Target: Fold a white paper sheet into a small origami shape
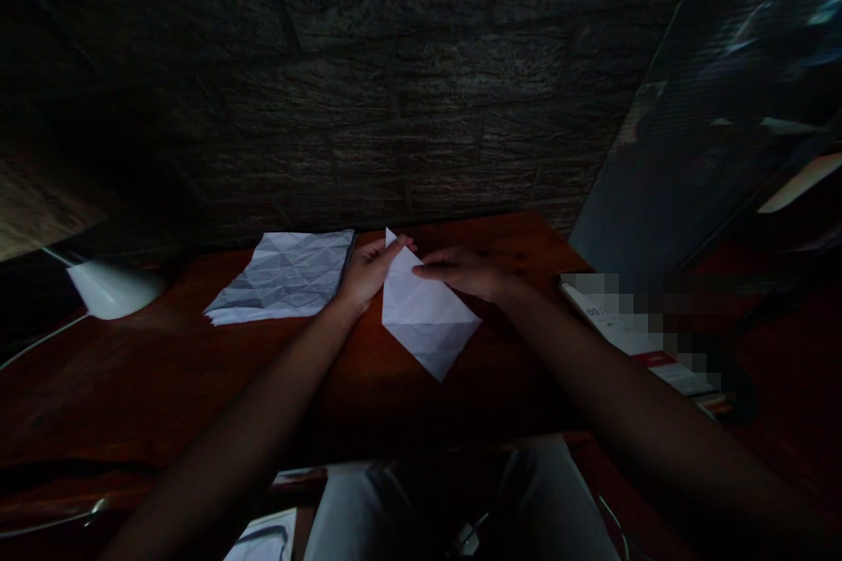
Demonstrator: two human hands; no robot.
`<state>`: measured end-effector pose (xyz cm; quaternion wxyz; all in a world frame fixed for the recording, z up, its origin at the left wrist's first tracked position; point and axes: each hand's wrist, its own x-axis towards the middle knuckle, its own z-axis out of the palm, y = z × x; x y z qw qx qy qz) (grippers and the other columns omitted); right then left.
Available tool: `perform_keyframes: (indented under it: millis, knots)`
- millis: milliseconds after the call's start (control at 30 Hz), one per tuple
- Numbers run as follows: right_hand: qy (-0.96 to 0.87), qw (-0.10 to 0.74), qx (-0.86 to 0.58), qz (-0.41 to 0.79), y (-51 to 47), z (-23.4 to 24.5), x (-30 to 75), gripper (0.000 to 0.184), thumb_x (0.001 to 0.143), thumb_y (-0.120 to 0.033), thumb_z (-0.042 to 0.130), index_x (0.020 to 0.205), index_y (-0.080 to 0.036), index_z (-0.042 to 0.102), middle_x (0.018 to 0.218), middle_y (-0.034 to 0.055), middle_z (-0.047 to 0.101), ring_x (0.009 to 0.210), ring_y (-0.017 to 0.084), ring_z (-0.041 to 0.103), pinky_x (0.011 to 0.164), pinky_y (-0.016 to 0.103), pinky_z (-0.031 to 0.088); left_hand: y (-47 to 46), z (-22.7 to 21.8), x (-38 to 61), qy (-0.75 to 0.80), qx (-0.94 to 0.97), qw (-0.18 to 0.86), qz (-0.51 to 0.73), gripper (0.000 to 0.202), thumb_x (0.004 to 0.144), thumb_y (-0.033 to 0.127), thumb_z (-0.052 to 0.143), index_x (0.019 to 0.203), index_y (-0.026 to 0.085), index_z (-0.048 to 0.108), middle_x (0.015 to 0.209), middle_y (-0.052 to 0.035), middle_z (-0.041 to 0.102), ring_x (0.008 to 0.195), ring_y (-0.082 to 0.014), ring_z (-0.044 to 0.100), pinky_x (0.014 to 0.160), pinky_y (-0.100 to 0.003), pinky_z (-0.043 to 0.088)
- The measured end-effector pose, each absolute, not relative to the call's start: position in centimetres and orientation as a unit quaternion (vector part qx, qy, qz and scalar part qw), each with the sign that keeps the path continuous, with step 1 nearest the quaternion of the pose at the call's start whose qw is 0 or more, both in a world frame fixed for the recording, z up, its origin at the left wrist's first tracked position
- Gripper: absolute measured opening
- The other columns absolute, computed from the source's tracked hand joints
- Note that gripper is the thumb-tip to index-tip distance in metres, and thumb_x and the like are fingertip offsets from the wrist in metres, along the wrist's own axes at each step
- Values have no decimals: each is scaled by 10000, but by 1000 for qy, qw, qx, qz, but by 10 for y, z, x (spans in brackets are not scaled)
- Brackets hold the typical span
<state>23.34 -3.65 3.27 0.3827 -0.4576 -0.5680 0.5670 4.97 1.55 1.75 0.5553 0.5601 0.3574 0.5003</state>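
Observation:
A white folded sheet of paper [427, 320] lies on the dark red wooden table [197, 368], creased into a diamond-like shape. My left hand [369, 270] pinches its upper left edge near the top corner, fingers closed on the paper. My right hand [464, 270] rests on the upper right part of the sheet, fingers pressed together and pointing left along a fold.
A stack of creased white sheets [286, 276] lies left of my hands. A white lamp head [111, 287] sits at the far left. Printed papers [648, 346] lie at the right edge. A dark stone wall [395, 88] stands behind the table.

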Motion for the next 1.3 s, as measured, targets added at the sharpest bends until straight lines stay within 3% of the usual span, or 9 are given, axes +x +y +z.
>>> perform_keyframes:
  millis: [200, 533, 700, 900, 1133, 1300]
  knots:
    - [-551, 411, -466, 557, -41, 33, 225, 204, 792, -369, 847, 887, -190, 815, 847, 14, 788, 679, 129, 665, 625, 222, 497, 8, 18, 54, 333, 538, 616, 469, 491, 650, 577, 919, 910, 172, 822, 940, -82, 821, 807, -189, 729, 749, -291, 536]
    - [-528, 398, -469, 585, -44, 40, 224, 100, 822, -305, 836, 860, -214, 822, 790, 17, 794, 632, 135, 673, 603, 239, 514, 9, 24, 58, 329, 488, 609, 532, 532, 690, 655, 855, 886, 170, 758, 858, -95, 803, 941, -266, 767, 830, -368, 582]
    - [-533, 387, -472, 585, -45, 40, 223, 179, 808, -390, 849, 843, -216, 823, 785, 22, 794, 616, 139, 667, 563, 238, 498, 9, 27, 56, 343, 507, 547, 572, 537, 690, 675, 843, 841, 169, 747, 805, -87, 795, 886, -253, 767, 777, -336, 568]
    - [-558, 416, -496, 519, -37, 38, 226, 253, 808, -441, 839, 846, -191, 826, 723, 12, 768, 567, 118, 615, 518, 224, 433, 11, 28, 54, 345, 483, 557, 580, 551, 681, 697, 840, 848, 182, 734, 865, -79, 798, 854, -227, 752, 740, -322, 567]
    - [-516, 478, -490, 515, -35, 36, 230, 324, 790, -516, 849, 851, -201, 801, 771, 28, 771, 591, 128, 633, 568, 253, 487, 7, 25, 53, 354, 549, 583, 484, 512, 596, 632, 924, 808, 191, 771, 763, -38, 768, 752, -215, 719, 698, -314, 537]
    - [-501, 489, -486, 524, -35, 38, 227, 326, 776, -517, 871, 883, -216, 807, 830, 36, 791, 639, 142, 665, 563, 250, 518, 5, 23, 55, 348, 550, 535, 539, 432, 615, 554, 932, 819, 196, 801, 763, -28, 775, 753, -198, 701, 729, -312, 545]
